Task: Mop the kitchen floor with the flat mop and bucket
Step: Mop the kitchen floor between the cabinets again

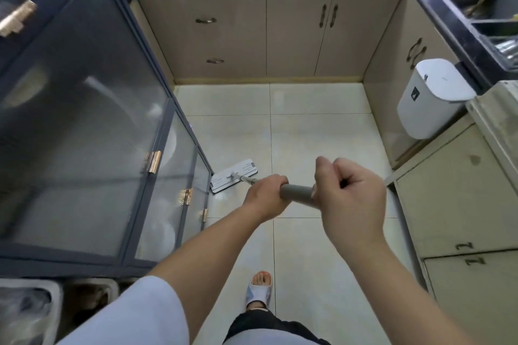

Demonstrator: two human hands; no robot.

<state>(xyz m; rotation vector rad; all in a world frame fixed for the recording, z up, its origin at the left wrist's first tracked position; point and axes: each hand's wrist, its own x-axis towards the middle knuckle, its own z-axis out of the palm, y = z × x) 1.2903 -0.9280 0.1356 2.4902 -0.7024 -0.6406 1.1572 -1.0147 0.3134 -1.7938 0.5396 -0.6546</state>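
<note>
Mop head (235, 175) is flat on the tile right up against the foot of the glass-front cabinet (84, 126), one short end touching its bottom corner, so I'd guess this pass is for the strip of floor (316, 126) along that cabinet's base. The handle (297, 194) slants up and away from the cabinet toward the person, which keeps the pad flat while they stand back from it.

Left hand (267, 195) is the one nearer the cabinet, wrapped around the handle lower down with knuckles up, arm stretched out nearly straight. Right hand (349, 192) is curled around the grey grip at the top end, farther from the cabinet, wrist bent and thumb poking up (classic push-and-steer setup, low hand drives, top hand aims).

No bucket anywhere in view. The white bin (433, 98) hangs on the cupboards across the floor from the cabinet, and it isn't the bucket as far as I can tell.
</note>
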